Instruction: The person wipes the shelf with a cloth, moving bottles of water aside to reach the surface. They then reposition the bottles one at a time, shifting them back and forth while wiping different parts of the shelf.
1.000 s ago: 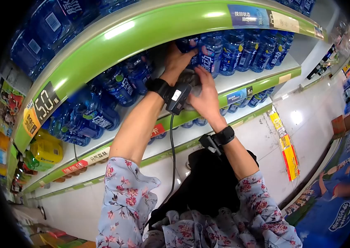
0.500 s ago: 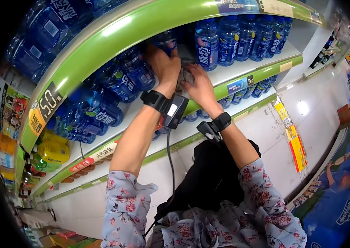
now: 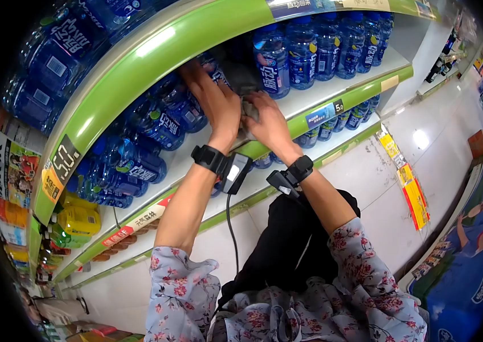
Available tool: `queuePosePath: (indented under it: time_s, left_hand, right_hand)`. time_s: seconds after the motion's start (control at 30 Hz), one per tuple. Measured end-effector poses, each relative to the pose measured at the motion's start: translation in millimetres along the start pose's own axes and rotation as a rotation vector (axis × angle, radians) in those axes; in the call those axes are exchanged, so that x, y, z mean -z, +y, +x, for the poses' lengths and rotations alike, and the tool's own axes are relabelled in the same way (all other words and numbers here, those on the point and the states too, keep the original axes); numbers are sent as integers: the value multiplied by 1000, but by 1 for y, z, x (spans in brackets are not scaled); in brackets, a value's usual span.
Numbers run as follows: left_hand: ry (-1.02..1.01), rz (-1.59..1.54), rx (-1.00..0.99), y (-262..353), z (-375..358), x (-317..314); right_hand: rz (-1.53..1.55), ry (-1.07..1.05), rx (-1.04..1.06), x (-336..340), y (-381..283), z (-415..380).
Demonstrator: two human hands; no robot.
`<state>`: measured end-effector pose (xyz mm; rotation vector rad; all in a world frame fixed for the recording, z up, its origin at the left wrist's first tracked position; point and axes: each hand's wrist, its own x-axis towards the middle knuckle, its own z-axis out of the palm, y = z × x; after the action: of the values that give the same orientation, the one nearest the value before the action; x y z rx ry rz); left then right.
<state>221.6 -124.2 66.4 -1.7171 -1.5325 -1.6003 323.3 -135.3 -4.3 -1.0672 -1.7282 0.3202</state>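
On the middle shelf, my left hand (image 3: 218,108) reaches in among blue drink bottles, its fingers round the far side of one blue bottle (image 3: 212,67). The fingertips are partly hidden in the shade under the upper shelf. Beside it, my right hand (image 3: 269,121) presses a grey cloth (image 3: 246,109) onto the shelf surface at the gap between the bottle groups. More blue bottles (image 3: 167,125) stand close together left of my left hand. To the right of the gap, another upright blue bottle (image 3: 273,62) heads a row.
The green-edged upper shelf (image 3: 156,45) overhangs my hands. Yellow bottles (image 3: 79,219) stand at the far left. Lower shelves hold more blue bottles (image 3: 326,131). A cable (image 3: 232,228) hangs from my left wrist device (image 3: 236,172). Red and yellow floor stickers (image 3: 411,194) lie at right.
My left hand has shifted left with the bottle, toward the left group. My right hand and the cloth have moved slightly left and nearer to me in view; the whole view has shifted a little.
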Motion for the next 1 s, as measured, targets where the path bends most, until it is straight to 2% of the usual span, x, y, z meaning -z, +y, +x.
queuePosePath:
  time_s: [0.1, 0.2, 0.3, 0.33, 0.43, 0.53, 0.63, 0.73, 0.83, 0.9, 0.97, 1.0]
  left_hand:
    - [-342, 36, -241, -2, 5, 11]
    - [-669, 415, -593, -27, 16, 1]
    - [-923, 741, -780, -28, 35, 4]
    - [-868, 715, -855, -30, 39, 4]
    - [-942, 764, -820, -30, 45, 0]
    - [-905, 756, -936, -46, 49, -1]
    - [-1043, 782, -886, -46, 52, 0]
    - [-1154, 945, -900, -29, 54, 9]
    - [-836, 423, -814, -23, 39, 18]
    - [-909, 59, -325, -17, 12, 26]
    - [-1078, -89, -41, -18, -8, 31]
    - [-1081, -136, 38, -20, -11, 30]
  right_hand:
    - [-29, 17, 27, -1, 0, 0]
    - [2, -46, -11, 4, -5, 1]
    - [31, -29, -17, 6, -7, 1]
    - [22, -18, 1, 5, -6, 1]
    - [13, -2, 33, 4, -2, 1]
    - [40, -21, 24, 8, 0, 0]
    - [61, -37, 14, 10, 1, 1]
    - [72, -43, 3, 11, 2, -1]
    - [76, -16, 8, 6, 6, -1]
    - [87, 2, 8, 5, 6, 1]
    - [229, -7, -58, 9, 5, 0]
    - [301, 10, -66, 10, 10, 1]
